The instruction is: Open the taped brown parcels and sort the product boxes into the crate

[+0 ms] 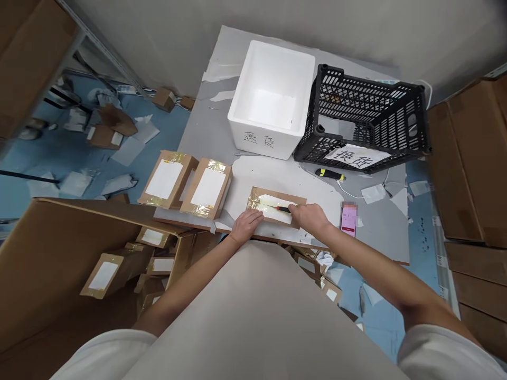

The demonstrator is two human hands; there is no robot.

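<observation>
A taped cardboard box [253, 199] with a white label lies flat near the table's front edge. My right hand [307, 215] is closed around a red and black box cutter [282, 209], whose thin tip points left over the label. On the near left part of the same box rests my left hand [247, 226], its fingers stretched out and lying flat. Two more labelled cardboard boxes, one [210, 188] beside the other [166, 179], stand to the left. A black and yellow tool [330, 174] lies beyond my right hand, and a phone [348, 218] with a lit screen lies right of it.
At the back of the table [380, 232] stand a white foam box [240, 126] and a black plastic crate [418, 126]. A large open carton [24, 253] with several small boxes is at my left. Cartons [467, 163] are stacked at right. Paper scraps litter the blue floor [174, 129].
</observation>
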